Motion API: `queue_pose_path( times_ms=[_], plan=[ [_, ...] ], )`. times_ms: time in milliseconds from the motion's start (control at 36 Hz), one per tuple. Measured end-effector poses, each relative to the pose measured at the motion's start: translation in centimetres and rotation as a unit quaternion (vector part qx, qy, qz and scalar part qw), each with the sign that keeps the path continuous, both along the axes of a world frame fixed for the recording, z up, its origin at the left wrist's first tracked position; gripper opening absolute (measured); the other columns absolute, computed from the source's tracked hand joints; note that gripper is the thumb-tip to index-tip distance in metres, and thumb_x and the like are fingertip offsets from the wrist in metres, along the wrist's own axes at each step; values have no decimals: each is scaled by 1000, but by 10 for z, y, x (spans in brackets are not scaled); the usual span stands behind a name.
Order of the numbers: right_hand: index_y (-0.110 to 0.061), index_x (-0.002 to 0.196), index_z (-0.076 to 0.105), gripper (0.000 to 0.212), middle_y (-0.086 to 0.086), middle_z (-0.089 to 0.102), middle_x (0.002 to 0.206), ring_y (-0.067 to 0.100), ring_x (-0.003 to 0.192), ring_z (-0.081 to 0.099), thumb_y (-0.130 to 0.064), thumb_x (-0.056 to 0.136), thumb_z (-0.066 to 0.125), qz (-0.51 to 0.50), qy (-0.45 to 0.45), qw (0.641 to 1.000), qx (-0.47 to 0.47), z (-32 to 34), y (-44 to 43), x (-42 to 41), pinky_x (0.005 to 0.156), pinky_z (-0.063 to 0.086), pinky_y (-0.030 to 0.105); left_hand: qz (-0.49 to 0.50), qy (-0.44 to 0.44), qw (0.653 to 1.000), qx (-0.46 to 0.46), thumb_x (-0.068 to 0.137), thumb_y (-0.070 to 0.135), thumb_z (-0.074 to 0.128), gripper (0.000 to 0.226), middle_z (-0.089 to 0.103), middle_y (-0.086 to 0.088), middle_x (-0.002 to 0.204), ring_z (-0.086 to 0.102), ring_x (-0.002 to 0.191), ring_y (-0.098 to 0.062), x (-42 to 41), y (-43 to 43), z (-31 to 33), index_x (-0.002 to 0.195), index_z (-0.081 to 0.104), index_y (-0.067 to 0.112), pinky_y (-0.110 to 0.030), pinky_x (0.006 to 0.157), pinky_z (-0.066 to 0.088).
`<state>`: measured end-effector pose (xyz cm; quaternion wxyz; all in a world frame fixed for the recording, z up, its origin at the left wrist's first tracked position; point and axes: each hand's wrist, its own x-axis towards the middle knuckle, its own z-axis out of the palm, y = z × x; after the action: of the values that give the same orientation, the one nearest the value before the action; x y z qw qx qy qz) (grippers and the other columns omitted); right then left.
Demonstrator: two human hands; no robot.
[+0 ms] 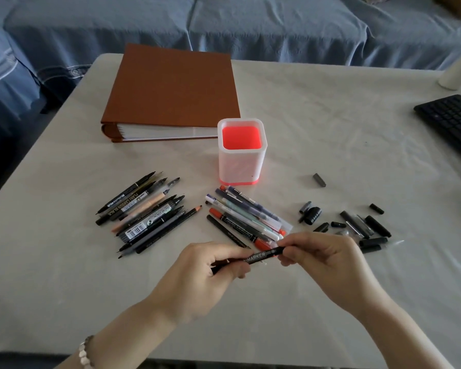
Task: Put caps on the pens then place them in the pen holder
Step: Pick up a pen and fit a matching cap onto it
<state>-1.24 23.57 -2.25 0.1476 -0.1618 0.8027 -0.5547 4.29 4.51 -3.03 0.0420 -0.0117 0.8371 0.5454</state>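
Both hands are gripping the black marker above the table, left hand pinching the barrel, right hand pinching its cap end, which probably needs a straight push before going into the empty pen holder.

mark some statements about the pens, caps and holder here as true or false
1. The left hand and the right hand both hold one black marker. True.
2. The pen holder already has pens standing in it. False: none show inside it.
3. The loose caps lie right of the pens. True.
4. The brown binder stands upright. False: it lies flat on the table.
5. The keyboard sits at the table's left edge. False: it is at the right edge.
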Motion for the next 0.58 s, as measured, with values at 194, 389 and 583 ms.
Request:
queue_pose_path(
  times_ms=[194,389,583],
  plan=[
    [-39,74,69,33,-10,69,70,6,66,64,-7,82,63,52,14,996,76,-13,4,0,68,49,14,-29,-137,986,93,83,4,61,28,62,5,53,38,38,-2,-6,-4,-1,71,72,26,-14,40,30],
    [-38,104,61,25,-15,61,72,2,74,54,-43,80,55,143,89,965,203,-27,0,-1,64,39,11,-51,-56,991,-108,79,28,68,17,66,15,68,58,65,0,-1,-8,-14,95,71,28,-12,62,43],
    [-24,94,67,14,-12,60,81,11,79,54,-24,88,54,22,130,952,276,-30,0,-13,67,43,27,31,100,964,-244,80,38,52,33,69,5,92,59,85,-7,-3,-34,-38,100,67,16,-21,77,45]
  ],
)
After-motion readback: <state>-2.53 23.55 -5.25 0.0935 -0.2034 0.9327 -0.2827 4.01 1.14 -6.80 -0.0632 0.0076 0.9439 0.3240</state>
